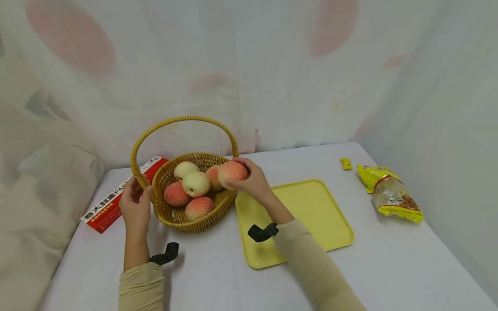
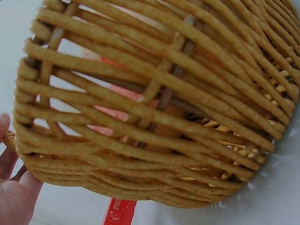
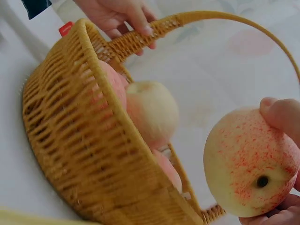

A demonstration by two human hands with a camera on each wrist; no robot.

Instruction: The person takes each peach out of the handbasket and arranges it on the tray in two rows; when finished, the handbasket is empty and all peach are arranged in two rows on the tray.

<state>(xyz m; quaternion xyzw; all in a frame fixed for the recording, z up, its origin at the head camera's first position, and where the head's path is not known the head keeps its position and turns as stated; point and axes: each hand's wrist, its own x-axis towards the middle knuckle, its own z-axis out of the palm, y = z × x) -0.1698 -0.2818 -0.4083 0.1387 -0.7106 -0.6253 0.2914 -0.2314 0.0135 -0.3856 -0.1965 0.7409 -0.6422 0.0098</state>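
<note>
A wicker basket [image 1: 210, 222] with a tall arched handle stands at the table's left, holding several peaches [image 1: 199, 209], some pale and some reddish. My left hand [image 1: 135, 207] grips the foot of the handle on the left side; the right wrist view shows its thumb and fingers around the wicker. Over the basket's right rim, my right hand [image 1: 253, 181] holds a red-speckled peach [image 3: 246, 164] between thumb and fingers. That peach partly hides another one behind it. In the left wrist view the basket's woven wall covers most of the fruit.
Right of the basket lies a yellow tray [image 1: 311, 216], partly under my right forearm. A red and white pasta box [image 1: 113, 205] lies behind the basket's left side. Toward the right edge are a small yellow packet [image 1: 346, 163] and a yellow snack bag [image 1: 391, 194]. Curtains surround the table.
</note>
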